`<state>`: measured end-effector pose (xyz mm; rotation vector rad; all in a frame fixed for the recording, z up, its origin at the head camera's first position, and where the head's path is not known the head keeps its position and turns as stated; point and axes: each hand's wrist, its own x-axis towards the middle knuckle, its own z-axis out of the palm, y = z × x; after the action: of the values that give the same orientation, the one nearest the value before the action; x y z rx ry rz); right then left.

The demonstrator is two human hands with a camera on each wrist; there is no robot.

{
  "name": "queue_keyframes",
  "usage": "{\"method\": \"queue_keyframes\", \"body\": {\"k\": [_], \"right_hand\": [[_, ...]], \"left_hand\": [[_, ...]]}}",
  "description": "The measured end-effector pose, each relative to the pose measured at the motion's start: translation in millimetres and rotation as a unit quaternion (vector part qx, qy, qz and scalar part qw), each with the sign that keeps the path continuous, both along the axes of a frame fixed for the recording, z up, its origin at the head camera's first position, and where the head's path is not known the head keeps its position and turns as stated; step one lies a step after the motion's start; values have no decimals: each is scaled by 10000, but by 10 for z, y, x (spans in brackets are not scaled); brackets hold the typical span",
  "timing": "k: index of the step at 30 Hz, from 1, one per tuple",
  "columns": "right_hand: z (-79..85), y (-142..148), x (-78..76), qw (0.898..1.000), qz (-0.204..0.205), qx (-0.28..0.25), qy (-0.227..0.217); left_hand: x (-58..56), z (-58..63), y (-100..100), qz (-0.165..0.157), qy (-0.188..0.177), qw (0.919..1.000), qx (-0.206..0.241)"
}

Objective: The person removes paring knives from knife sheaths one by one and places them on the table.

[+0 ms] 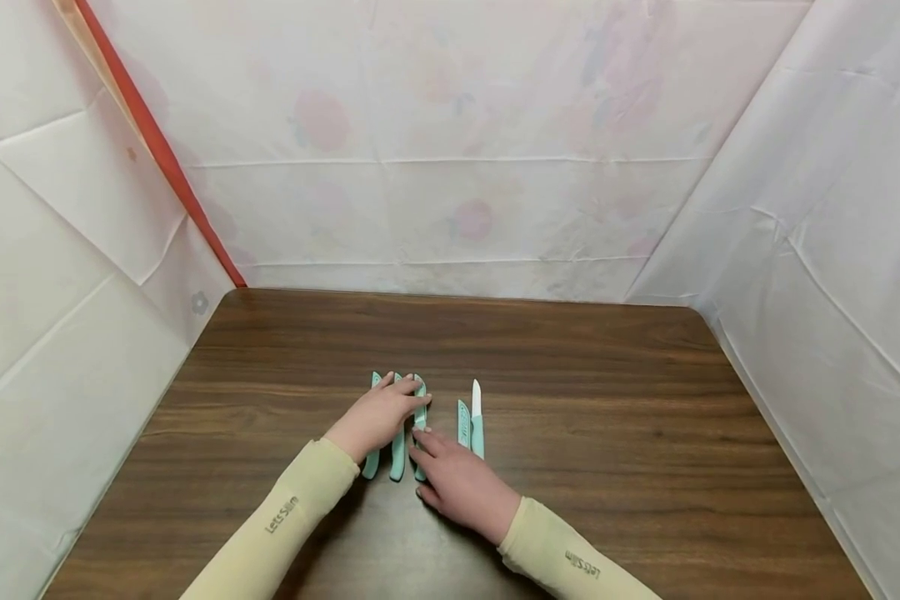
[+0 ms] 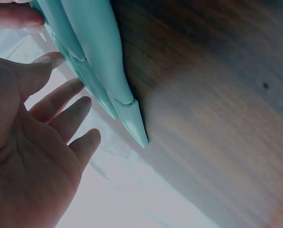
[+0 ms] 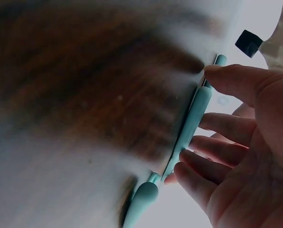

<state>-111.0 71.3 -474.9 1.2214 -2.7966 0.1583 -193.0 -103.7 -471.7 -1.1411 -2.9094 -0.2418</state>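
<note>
In the head view, three teal knives lie in a row: a left knife (image 1: 371,467), a middle knife (image 1: 398,458) and a third knife (image 1: 421,414). My left hand (image 1: 371,421) reaches over them, fingers spread across their upper ends and partly hiding them. My right hand (image 1: 465,485) is at the lower part of the third knife, fingers extended and covering some of its handle. In the right wrist view, those fingertips are at a teal handle (image 3: 193,114). The left wrist view shows loosely extended fingers beside teal handles (image 2: 103,61); teal sheaths cover the blades there.
Right of the row lies an unsheathed knife (image 1: 477,435) with a white blade and teal handle, its tip pointing away. A loose teal sheath (image 1: 462,423) lies beside it. Everything rests on a dark wooden table (image 1: 607,400), with pale sheets (image 1: 435,225) behind and at both sides.
</note>
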Motion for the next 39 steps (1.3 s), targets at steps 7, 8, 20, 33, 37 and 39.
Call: {"method": "queue_keyframes", "body": {"k": [7,8,20,33,37,39], "right_hand": [[32,-63,-48,9995,-16,278,126],[40,-69,-55,9994,-18,317,130],[49,-104,-126,9974,187,645,275],[128,-84,-156,9995,-57,-47,-310],[174,-46,-170,9990,-46,-254,-374],[182,-33,-172,9987,-33,-355,-371]], "left_hand": [[-14,49,-9,-31,85,9999,-104],[-15,52,-10,-38,94,9999,-124],[-23,60,64,118,-238,9991,-318],[-72,28,69,-162,86,9997,-150],[-78,14,101,-140,236,9994,-228],[-68,14,119,-92,325,9991,-273]]}}
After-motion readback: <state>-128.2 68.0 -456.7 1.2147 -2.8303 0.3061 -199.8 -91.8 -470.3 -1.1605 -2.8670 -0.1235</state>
